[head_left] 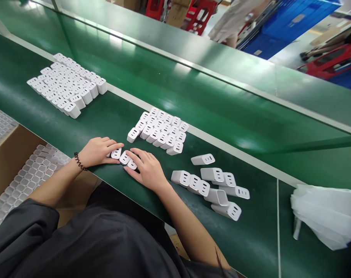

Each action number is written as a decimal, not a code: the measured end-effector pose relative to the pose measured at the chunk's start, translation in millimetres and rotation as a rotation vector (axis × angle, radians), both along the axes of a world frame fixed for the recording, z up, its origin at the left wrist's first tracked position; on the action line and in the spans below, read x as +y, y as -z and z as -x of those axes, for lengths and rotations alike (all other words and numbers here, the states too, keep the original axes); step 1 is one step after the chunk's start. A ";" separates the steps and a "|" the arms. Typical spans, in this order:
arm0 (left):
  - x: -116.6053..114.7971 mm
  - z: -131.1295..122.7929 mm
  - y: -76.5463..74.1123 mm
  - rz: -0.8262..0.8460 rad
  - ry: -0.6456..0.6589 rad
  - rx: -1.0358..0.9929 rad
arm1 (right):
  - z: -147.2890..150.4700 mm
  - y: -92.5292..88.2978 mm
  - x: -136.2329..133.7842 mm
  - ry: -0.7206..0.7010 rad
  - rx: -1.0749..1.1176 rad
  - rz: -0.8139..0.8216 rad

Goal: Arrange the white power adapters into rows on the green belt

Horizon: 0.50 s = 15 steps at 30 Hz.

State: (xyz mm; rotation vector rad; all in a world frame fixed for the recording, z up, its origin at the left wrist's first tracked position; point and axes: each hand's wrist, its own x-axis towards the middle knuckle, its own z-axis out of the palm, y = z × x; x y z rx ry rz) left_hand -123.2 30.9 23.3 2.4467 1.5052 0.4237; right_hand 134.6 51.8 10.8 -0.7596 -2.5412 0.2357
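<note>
A short row of small white plastic charger housings with slotted end faces (pixel 124 157) was held between the two hands on the dark green conveyor belt (pixel 251 239). The left hand (pixel 98 151) was laid flat, palm down, its fingers stretched over the left end of the row and not curled around any piece. The right hand (pixel 148 170) was likewise spread flat, its fingertips rested on the right end of the row, so nothing was clasped by either hand. A black coiled band (pixel 79 162) was worn on the left wrist. Just beyond the fingertips, a tidy block of the same white housings (pixel 159 131) was stood in close ranks. Well beyond the left hand, a larger packed block of white housings (pixel 68 85) was set out on the belt. Near the right wrist, on its outer side, a loose cluster of white housings (pixel 213 187) was scattered, several on their sides. Well apart on that same side, a heap of crumpled white plastic bags (pixel 329 216) was seen. Below the left forearm, a brown cardboard box holding a white gridded tray (pixel 24 177) was placed off the belt.
</note>
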 end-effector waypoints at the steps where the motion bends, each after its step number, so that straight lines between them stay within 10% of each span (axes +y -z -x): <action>1: 0.0 2.5 1.4 0.013 -0.028 -0.021 | -2.4 0.7 0.2 0.009 -0.004 0.004; 5: -7.5 10.8 -2.9 0.043 -0.278 -0.416 | -9.5 -2.3 -2.0 0.021 0.081 -0.042; 10: -21.9 -26.7 -12.6 0.333 -0.497 -1.517 | -3.1 -26.4 -17.1 0.037 0.292 -0.008; 15: -27.4 -77.1 -6.1 0.650 -0.558 -1.734 | 12.2 -43.0 -25.6 0.013 0.292 0.078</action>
